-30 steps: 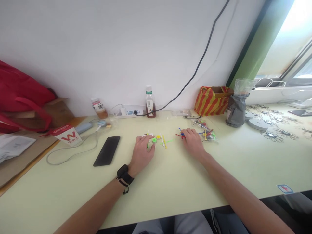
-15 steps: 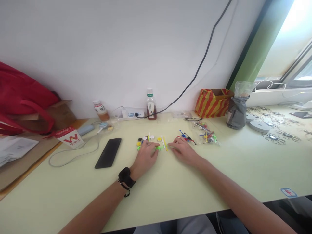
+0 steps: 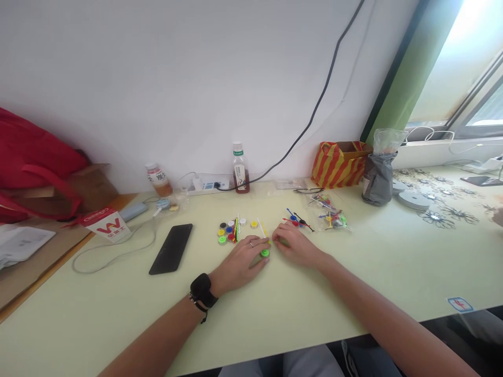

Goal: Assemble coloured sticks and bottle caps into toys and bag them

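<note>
My left hand (image 3: 244, 259) rests low over the table, thumb and fingers around a green plastic disc (image 3: 265, 253) that faces up. Its fingertips reach the lower end of a white stick (image 3: 261, 228) and a yellow stick (image 3: 264, 230). Just to the right, my right hand (image 3: 294, 245) has its fingers curled and pressed together; what they hold, if anything, is hidden. A small yellow disc (image 3: 254, 224) lies beyond the left fingers. Several coloured discs (image 3: 230, 230) and sticks are grouped to the left. Blue, red and black arrow-shaped spinners (image 3: 298, 220) lie beyond my right hand.
Clear bags of coloured parts (image 3: 334, 220) lie to the right. A black phone (image 3: 171, 249) is on the left. Against the wall stand a drink bottle (image 3: 240, 168) and a power strip (image 3: 212, 183). A striped bag (image 3: 334, 165) and a grey bag (image 3: 378, 180) stand at the back right.
My left hand has moved right and towards me, and the green disc has come with it. The discs on the left are now uncovered. My right hand's fingers have curled in.
</note>
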Tool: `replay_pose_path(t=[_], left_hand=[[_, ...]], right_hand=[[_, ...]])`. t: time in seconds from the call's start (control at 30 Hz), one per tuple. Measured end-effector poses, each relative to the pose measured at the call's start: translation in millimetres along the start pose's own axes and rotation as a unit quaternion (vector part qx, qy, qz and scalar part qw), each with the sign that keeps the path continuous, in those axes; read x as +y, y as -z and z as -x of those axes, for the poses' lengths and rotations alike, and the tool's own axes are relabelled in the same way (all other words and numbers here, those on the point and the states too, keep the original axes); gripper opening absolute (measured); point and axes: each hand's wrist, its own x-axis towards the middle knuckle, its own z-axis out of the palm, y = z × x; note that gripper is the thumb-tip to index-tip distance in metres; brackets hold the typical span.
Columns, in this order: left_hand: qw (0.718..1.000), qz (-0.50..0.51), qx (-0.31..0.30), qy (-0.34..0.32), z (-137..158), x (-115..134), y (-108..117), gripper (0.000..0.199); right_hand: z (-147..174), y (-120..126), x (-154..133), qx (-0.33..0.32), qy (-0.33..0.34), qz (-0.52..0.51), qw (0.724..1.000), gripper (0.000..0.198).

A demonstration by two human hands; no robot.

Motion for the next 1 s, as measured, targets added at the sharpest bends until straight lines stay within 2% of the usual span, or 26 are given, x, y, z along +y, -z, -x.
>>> replay_pose_path(t=[0.17, 0.33, 0.43, 0.57, 0.77, 0.9, 1.0], left_hand=[[1.000, 0.002, 0.009, 0.009, 1.9, -1.1, -1.3, 0.033], [0.998, 0.046, 0.022, 0.027, 2.0, -2.9, -3.7, 0.029], [0.994, 0.082, 0.056, 0.048, 1.3, -6.8, -6.6, 0.024], [0.981, 0.114, 0.109, 0.109, -0.2, -14.0, -10.7, 0.025], [0.939, 0.261, 0.139, 0.177, -3.2, -23.5, -14.8, 0.026], [0.905, 0.348, 0.154, 0.192, -5.5, -25.9, -14.5, 0.029], [0.885, 0.387, 0.167, 0.200, -6.9, -26.4, -12.4, 0.032]], right_hand=[[0.3, 6.2, -7.2, -0.027, -0.019, -0.001, 0.999, 0.016], [2.4, 17.5, -12.2, -0.046, -0.055, 0.009, 0.997, 0.015], [3.0, 23.4, -14.0, -0.057, -0.088, -0.034, 0.994, 0.013], [2.9, 26.4, -17.4, -0.084, -0.106, -0.098, 0.986, 0.011], [3.4, 30.2, -23.0, -0.064, -0.115, -0.044, 0.990, 0.002], [4.6, 30.3, -21.4, -0.115, -0.087, -0.098, 0.985, 0.004], [5.0, 28.7, -18.7, -0.151, -0.090, -0.151, 0.973, 0.005]])
